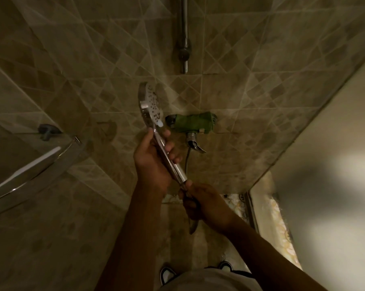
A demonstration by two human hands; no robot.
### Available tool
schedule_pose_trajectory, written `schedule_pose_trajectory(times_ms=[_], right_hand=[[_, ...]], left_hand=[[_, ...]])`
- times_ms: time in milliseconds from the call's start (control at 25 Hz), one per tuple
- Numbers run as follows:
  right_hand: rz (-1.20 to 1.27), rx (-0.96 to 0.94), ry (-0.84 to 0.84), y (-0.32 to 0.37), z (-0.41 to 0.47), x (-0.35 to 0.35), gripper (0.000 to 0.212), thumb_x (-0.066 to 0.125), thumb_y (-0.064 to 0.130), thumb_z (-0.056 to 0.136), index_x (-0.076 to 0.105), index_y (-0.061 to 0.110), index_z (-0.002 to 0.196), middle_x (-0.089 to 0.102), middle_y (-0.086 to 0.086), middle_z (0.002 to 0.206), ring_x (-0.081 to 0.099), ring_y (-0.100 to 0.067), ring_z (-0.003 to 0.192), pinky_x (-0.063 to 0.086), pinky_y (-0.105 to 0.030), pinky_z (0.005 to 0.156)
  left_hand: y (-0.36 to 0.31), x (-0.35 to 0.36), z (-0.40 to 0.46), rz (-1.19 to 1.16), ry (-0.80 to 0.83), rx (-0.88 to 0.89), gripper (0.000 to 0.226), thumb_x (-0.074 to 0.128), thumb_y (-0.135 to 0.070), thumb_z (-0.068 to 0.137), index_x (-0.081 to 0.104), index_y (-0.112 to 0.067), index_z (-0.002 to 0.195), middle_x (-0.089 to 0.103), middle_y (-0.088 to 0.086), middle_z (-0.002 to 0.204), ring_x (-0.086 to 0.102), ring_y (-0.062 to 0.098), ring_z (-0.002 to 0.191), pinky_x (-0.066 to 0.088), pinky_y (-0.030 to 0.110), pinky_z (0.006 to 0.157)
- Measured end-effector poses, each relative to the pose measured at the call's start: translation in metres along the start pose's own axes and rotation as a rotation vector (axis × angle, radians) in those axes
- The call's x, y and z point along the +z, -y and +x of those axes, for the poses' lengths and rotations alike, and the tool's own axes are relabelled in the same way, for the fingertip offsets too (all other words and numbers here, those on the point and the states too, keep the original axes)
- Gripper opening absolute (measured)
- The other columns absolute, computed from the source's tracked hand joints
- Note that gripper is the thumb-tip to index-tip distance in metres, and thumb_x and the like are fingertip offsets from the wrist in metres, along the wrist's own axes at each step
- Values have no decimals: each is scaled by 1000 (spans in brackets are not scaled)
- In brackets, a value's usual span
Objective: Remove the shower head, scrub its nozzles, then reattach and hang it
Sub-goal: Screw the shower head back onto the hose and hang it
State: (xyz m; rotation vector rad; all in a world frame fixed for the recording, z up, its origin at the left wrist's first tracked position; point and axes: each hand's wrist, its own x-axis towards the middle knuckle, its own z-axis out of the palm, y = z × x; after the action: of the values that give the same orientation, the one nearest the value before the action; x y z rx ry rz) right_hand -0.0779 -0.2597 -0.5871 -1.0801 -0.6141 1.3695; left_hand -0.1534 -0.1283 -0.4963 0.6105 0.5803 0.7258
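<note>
shower head: rigid chrome, likely slippery and light.
left hand: clamped round the handle's middle.
right hand: closed on hose joint; twist here.

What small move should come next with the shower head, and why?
Probably twist the hose end with the right hand while the left hand holds the shower head handle steady. The right fingers pinch the joint at the handle's base; which way to turn can't be told.

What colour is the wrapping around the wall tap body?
Green, on the tap body; the head view shows it best.
</note>
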Motion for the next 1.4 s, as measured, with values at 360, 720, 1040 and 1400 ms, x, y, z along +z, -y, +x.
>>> schedule_pose_trajectory(times_ms=[360,720,1040,1400], right_hand=[[-658,-387,-504,-2,-4,8,31,51,51,98,67,27,87,60,-1,68,53,-6,54,38,-17,48],[-384,-263,-289,11,-3,-3,34,53,55,95,70,27,85,52,7,58,47,-6,48,37,-24,43],[-535,-410,-409,8,-3,6,21,53,50,97,65,34,92,60,13,69,55,-1,59,41,-15,54],[-620,-405,-395,8,-4,14,17,54,46,97,66,33,98,64,10,77,58,-3,62,42,-12,55]], left_hand=[[11,6,18,350,-448,106,38,76,-15,85,66,1,117,70,13,95,69,25,83,56,37,66],[12,-5,3,26,70,147,34,48,-15,99,54,-4,130,71,21,124,67,38,116,57,46,94],[9,3,8,268,-98,86,38,71,-20,86,69,-19,123,71,-1,108,64,21,104,54,44,85],[21,3,6,257,-470,203,32,91,-33,71,71,-8,74,71,1,61,72,19,58,60,35,61]])
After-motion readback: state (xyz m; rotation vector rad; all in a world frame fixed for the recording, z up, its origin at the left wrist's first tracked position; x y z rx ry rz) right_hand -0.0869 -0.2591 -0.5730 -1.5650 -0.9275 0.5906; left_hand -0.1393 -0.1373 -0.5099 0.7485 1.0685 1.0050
